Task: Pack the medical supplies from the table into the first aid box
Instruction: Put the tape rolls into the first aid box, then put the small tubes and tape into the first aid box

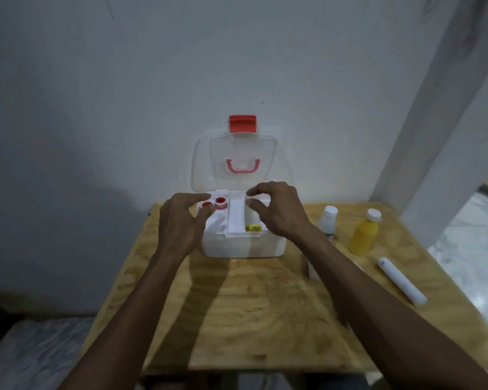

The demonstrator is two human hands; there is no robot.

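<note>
The white first aid box (243, 247) stands open at the back of the wooden table (251, 305), its clear lid (237, 161) with a red latch leaning on the wall. A white inner tray (237, 218) sits on top, holding two red-cored tape rolls (219, 202) at its left. A yellow item (253, 228) shows below the tray. My left hand (181, 223) hovers at the tray's left side, fingers by the rolls. My right hand (276, 212) is over the tray's right side, thumb and fingers apart. Neither hand clearly grips anything.
Right of the box stand a white bottle (328, 222) and a yellow bottle with a white cap (364, 236). A white tube (402, 280) lies near the table's right edge. Another white item (313, 270) is partly hidden under my right forearm.
</note>
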